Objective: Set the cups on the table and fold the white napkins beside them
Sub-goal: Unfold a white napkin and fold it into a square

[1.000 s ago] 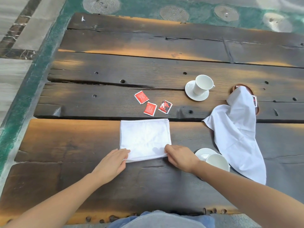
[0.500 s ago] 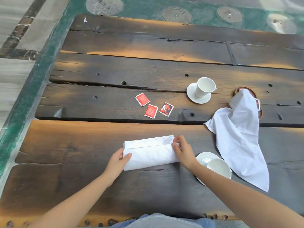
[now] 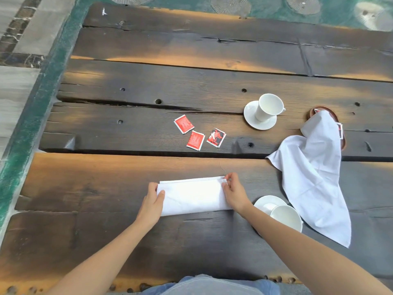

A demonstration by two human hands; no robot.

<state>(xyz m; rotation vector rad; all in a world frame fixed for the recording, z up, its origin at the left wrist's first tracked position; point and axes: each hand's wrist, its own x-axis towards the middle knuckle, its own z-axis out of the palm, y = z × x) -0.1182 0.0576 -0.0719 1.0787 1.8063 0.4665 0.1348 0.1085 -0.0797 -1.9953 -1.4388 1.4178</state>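
Lying between left hand (image 3: 151, 204) and right hand (image 3: 235, 193): folded napkin (image 3: 192, 195).

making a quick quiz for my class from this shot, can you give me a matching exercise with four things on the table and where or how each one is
Things:
1. folded napkin
2. loose napkin
3. red packets
4. far cup

States:
A. standing on a saucer, past the middle of the table
B. draped over a brown dish, crumpled
C. held at both ends by the left hand and right hand
D. three lying flat and scattered on a dark plank

Pairs: 1-C, 2-B, 3-D, 4-A
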